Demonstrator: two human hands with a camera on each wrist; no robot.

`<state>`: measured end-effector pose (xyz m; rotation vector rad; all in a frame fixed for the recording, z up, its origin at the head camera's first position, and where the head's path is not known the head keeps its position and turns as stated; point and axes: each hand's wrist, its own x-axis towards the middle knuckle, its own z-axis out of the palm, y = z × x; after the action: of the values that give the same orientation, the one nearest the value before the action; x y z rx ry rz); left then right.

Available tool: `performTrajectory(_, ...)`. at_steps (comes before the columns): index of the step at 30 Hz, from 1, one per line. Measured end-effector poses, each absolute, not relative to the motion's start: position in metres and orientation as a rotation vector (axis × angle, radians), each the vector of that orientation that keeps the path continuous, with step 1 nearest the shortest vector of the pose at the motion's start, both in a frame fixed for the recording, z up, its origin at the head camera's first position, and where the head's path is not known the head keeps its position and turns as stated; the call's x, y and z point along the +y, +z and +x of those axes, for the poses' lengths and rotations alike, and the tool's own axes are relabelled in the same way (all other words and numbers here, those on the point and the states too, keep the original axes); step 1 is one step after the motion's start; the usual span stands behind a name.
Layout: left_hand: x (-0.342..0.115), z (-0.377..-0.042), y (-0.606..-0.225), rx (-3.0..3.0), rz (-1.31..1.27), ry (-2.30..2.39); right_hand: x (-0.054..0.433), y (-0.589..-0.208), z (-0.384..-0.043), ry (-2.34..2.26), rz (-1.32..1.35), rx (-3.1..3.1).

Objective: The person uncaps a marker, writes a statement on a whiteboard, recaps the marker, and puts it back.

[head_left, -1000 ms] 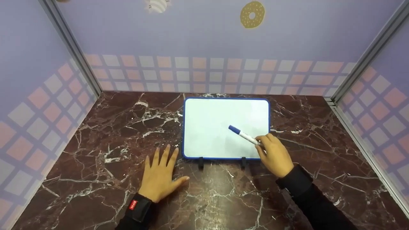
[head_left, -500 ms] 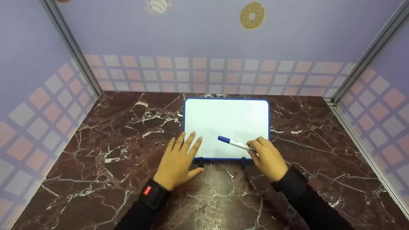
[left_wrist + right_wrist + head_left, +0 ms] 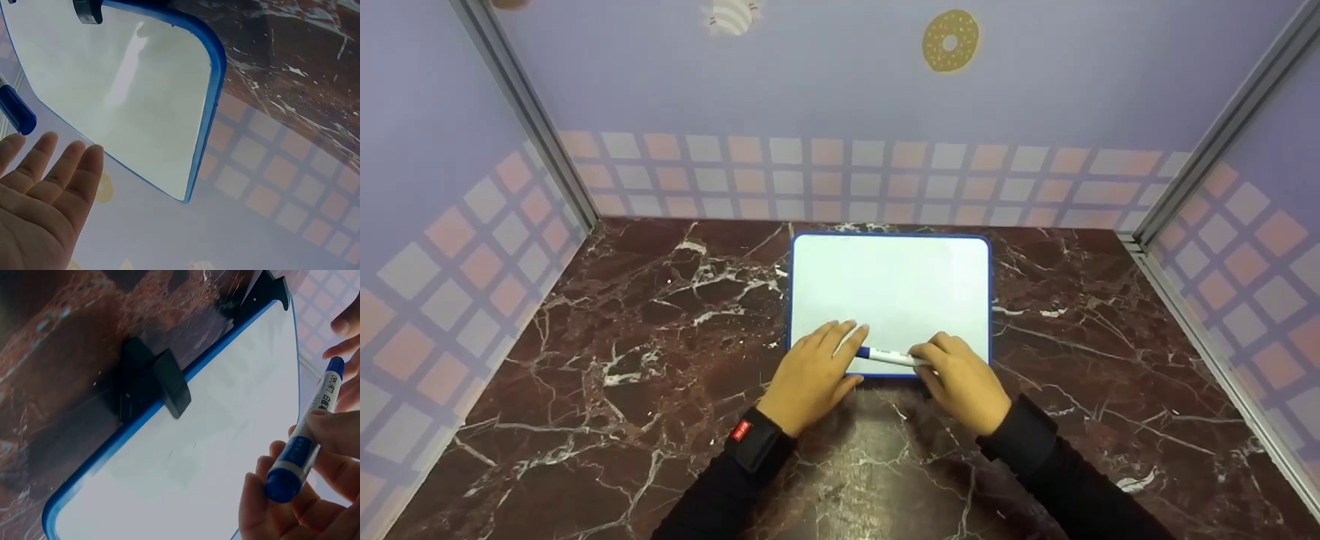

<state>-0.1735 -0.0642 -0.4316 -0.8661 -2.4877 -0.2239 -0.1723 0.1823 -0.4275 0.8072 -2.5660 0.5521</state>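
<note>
A whiteboard marker (image 3: 889, 357) with a blue cap and white barrel is pinched by my right hand (image 3: 966, 386) near its rear end. The cap (image 3: 18, 111) points left, toward my left hand (image 3: 810, 375). That hand's fingers are extended and lightly bent close to the cap, holding nothing; whether they touch it, I cannot tell. Behind both hands stands a blue-framed whiteboard (image 3: 892, 285), its surface bare of marks where visible. The left hand hides its lower left corner in the head view. In the right wrist view, the right thumb (image 3: 337, 430) presses on the marker's barrel.
Black clips (image 3: 174, 388) hold the board's lower edge. Dark red marbled tabletop (image 3: 660, 375) surrounds the board. A lilac wall (image 3: 840, 90) with a checked band rises behind, and side panels with metal rails (image 3: 1192, 150) flank the table.
The left hand has moved right and slightly up from the tabletop to the marker's cap. The right hand has brought the marker left and down, turning it closer to level.
</note>
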Motion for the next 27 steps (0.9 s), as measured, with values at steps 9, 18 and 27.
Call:
performTrajectory(9,-0.0615,-0.1733,-0.4350,-2.440,-0.879,-0.276,0.1776,-0.4302,-0.1711,0.564,0.850,-2.551)
performTrajectory(18,-0.0615,-0.1720,-0.4371,-2.413,-0.874,-0.272,0.1748,-0.4313,-0.1705,0.573,0.845,-2.579)
performTrajectory(27,-0.0624,-0.1696,-0.4359,-2.416,-0.869,-0.321,0.1718,-0.4343,-0.1731,0.632,0.873,-2.590)
